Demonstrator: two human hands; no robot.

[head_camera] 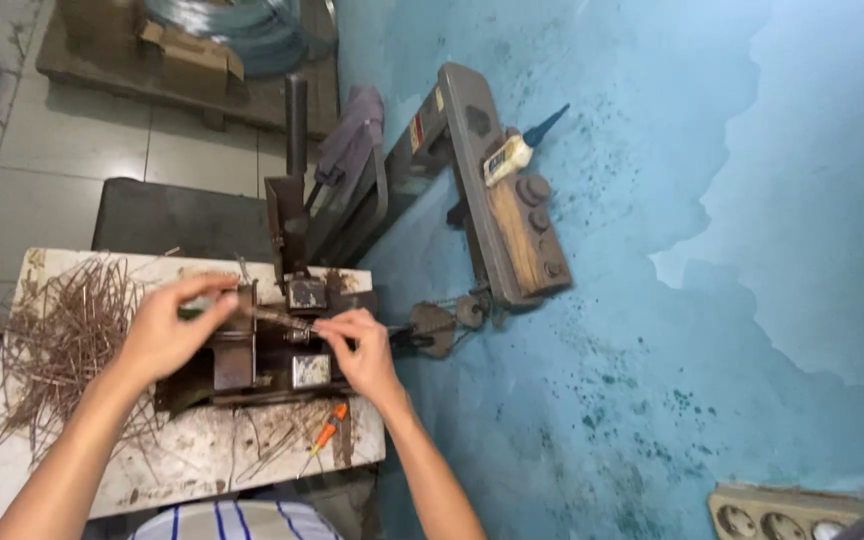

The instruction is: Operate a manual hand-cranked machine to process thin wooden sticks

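Seen from the head camera, both hands sit at the lower middle of the frame, over a small dark, rusty metal bench press on a worn, paint-flaked white tabletop. The left hand is curled, its fingertips pinched on something small at the press's upper left. The right hand is nearly closed, pinching a thin rusty metal rod that lies across the tooling. This looks like the loading step; the next move would call for seating the rod squarely and getting the fingers away from the tooling. A heap of thin rusty wire pieces lies at left, an orange-handled screwdriver below. What the left fingers grip is hidden, and the press's inner parts are too dark to read.
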